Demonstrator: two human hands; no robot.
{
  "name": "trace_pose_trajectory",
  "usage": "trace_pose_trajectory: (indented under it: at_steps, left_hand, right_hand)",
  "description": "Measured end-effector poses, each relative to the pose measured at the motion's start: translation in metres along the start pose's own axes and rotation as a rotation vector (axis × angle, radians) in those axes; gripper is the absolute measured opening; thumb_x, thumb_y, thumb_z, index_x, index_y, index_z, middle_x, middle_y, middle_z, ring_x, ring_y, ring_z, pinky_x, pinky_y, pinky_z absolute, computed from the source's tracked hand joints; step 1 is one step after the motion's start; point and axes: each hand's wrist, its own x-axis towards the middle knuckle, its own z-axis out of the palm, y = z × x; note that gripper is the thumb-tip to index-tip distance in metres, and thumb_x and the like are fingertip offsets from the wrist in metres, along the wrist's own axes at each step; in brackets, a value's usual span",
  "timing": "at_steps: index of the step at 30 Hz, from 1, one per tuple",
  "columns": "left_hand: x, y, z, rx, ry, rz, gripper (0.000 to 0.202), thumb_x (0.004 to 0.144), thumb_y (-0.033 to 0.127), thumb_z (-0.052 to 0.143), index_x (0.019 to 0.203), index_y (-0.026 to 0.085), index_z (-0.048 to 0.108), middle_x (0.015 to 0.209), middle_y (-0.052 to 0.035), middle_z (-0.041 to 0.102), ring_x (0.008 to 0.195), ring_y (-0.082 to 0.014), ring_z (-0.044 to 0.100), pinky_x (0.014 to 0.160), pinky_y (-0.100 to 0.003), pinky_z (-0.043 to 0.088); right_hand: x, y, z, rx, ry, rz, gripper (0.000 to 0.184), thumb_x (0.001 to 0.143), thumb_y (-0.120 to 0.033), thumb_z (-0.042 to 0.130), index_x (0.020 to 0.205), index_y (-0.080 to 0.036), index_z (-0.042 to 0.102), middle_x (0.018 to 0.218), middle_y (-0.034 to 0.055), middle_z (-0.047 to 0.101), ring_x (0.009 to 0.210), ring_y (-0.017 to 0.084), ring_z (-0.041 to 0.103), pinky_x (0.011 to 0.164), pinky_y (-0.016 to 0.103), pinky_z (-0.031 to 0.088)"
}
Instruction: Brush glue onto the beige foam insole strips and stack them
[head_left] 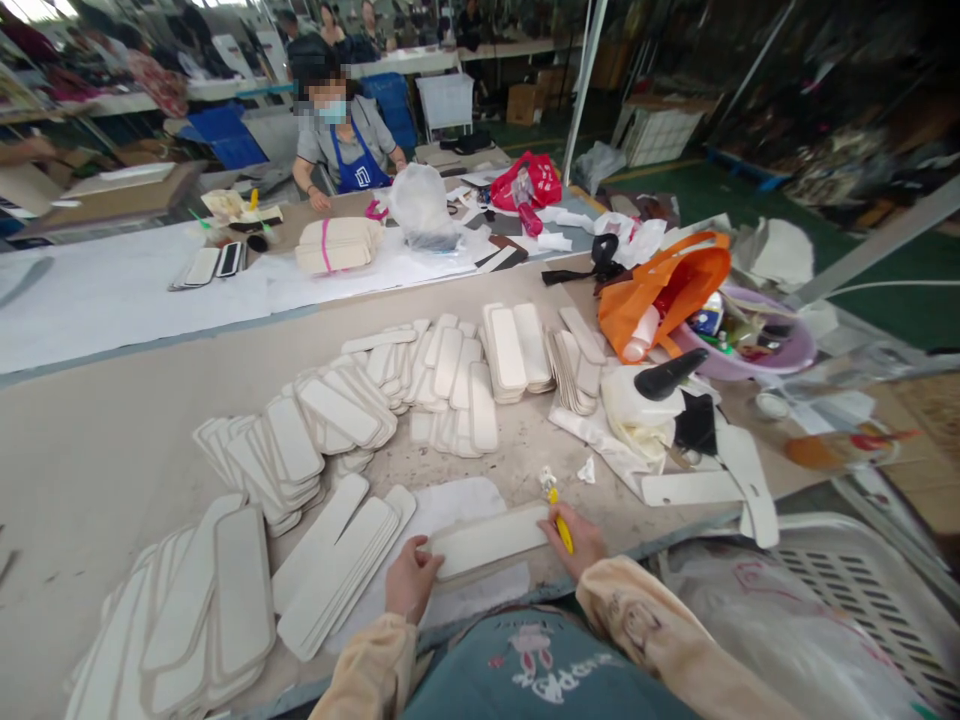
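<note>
On the table in front of me lies a long cream panel [491,543] with rounded ends, over a pale sheet [472,495]. The fingers of my left hand [411,578] pinch its left end. My right hand [579,542] is closed around a slim yellow-handled tool [562,530], whose kind I cannot make out, and its fingertips touch the panel's right end. White crumpled bits [547,478] lie at the tool's tip. Left of my left hand is a fanned stack of similar panels [341,575].
Many more panel stacks [244,590] spread over the table [90,430]. At right are a white container with a black top [645,395], an orange bag [667,285] and a purple basin [795,350]. A masked co-worker [349,140] sits across the table. A plastic crate [862,570] stands at lower right.
</note>
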Motion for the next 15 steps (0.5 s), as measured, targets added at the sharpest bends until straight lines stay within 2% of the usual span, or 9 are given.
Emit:
trace_pose_trajectory:
  at_steps: [5, 11, 15]
  left_hand:
    - [0.001, 0.000, 0.001, 0.060, -0.020, 0.004, 0.030, 0.079, 0.030, 0.053, 0.104, 0.016, 0.058, 0.069, 0.0000, 0.065, 0.071, -0.0191, 0.063, 0.066, -0.029, 0.039]
    - [0.001, 0.000, -0.001, 0.078, -0.035, 0.048, 0.033, 0.081, 0.033, 0.052, 0.109, 0.016, 0.058, 0.069, 0.0007, 0.064, 0.070, -0.0174, 0.062, 0.066, -0.027, 0.040]
    - [0.002, -0.001, 0.001, 0.087, -0.019, 0.060, 0.032, 0.079, 0.036, 0.052, 0.103, 0.016, 0.058, 0.075, -0.0011, 0.062, 0.072, -0.0181, 0.061, 0.068, -0.028, 0.040]
  right_hand:
    - [0.001, 0.004, 0.003, -0.010, -0.013, -0.021, 0.027, 0.089, -0.046, 0.043, 0.076, -0.023, 0.048, 0.068, 0.0016, 0.056, 0.063, 0.019, 0.056, 0.063, 0.030, 0.039]
    - [0.001, 0.009, 0.005, -0.019, -0.008, -0.028, 0.023, 0.088, -0.041, 0.045, 0.076, -0.022, 0.051, 0.068, 0.0023, 0.057, 0.063, 0.020, 0.057, 0.062, 0.031, 0.039]
    - [0.002, 0.014, 0.009, -0.033, -0.005, -0.029, 0.016, 0.086, -0.035, 0.047, 0.076, -0.023, 0.052, 0.068, 0.0024, 0.059, 0.063, 0.021, 0.058, 0.061, 0.031, 0.040]
